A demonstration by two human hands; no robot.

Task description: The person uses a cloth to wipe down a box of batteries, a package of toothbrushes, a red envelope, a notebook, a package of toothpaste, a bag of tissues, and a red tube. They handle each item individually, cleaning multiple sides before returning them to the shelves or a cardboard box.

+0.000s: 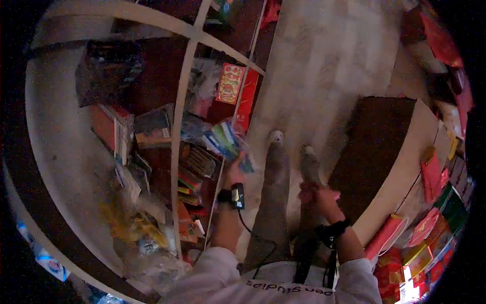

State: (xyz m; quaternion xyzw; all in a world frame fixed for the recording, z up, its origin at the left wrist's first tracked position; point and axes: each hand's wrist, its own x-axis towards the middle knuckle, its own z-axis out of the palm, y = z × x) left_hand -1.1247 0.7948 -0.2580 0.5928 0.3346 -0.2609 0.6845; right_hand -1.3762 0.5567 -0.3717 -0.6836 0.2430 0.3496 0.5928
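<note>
Blue-and-white packets slanted at the shelf unit's edge, lengthwise away from the left hand, its grip closed on their near end; the right hand's grip, farther from the unit, was too blurred to tell.

12 o'clock: red patterned sheet | 3 o'clock: cardboard box | 4 o'clock: red roll | 8 o'clock: blurred yellow wrapping | 10 o'clock: dark bag
</note>
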